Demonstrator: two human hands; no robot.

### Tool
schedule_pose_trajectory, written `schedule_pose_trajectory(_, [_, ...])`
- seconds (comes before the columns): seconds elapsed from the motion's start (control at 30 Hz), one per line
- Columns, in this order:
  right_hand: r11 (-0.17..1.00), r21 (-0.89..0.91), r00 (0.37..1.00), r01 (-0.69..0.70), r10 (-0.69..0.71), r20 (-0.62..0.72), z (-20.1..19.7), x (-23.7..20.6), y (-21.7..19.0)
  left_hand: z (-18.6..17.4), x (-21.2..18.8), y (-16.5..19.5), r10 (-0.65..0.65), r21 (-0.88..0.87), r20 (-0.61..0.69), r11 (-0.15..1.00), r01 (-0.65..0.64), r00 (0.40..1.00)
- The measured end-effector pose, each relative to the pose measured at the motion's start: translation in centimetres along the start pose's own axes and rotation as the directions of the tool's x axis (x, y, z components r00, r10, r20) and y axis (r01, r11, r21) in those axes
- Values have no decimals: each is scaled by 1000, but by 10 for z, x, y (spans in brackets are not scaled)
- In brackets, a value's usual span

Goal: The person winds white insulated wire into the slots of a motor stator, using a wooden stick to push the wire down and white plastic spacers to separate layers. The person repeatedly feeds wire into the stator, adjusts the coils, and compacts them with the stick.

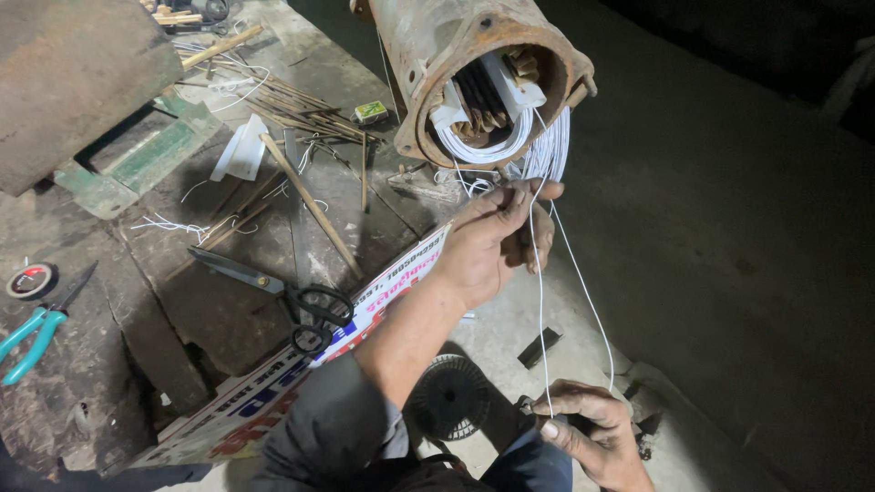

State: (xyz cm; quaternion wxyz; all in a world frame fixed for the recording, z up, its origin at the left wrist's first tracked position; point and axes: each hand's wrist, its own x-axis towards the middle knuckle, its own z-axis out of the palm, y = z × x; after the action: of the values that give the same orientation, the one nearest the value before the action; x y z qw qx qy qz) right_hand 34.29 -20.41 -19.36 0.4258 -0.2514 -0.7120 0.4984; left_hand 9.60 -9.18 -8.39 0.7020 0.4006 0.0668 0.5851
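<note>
**One head-worn view, looking steeply down**

A single camera is sitting on the person's head and is facing down and forward, close to the work. The rusty cylindrical metal housing (474,77) is filling the upper middle of the frame, the cluttered dark workbench (182,301) is taking the left half, and the bare grey floor (729,228) is lying at right. No second view is sharing the scene.

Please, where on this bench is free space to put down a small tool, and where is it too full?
Bare patches: between the scissors and the pliers, and just above the scissors' blades. Crowded: the sticks and white wire scraps near the rusty motor housing. Both hands hold white wire.
</note>
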Motion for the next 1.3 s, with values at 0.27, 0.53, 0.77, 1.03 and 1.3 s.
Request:
schedule_pose_trajectory(0.27, [991, 112, 997, -67, 70, -21, 5, -5, 20, -4, 11, -15, 40, -156, 91, 987, -25, 995])
schedule_pose_trajectory(0.53, [992, -13, 992, -125, 125, -12, 17, 6, 13, -5, 6, -18, 55, 148, -85, 988, -42, 995])
schedule_pose_trajectory(0.77, [963, -268, 991, -17, -19, -130, 5, 9, -11, -29, -28, -9, 100, 578, -243, 813, 61, 965])
schedule_pose_trajectory(1.03, [955, -243, 950, 171, -225, -215, -30, 3, -40, -46, -51, 19, 648, 878, -64, 398, -266, 759])
schedule_pose_trajectory(1.3, [935, -298, 908, 192, -285, -308, -48, -8, -58, -8, -36, 96, 796, 933, 299, -129, -336, 527])
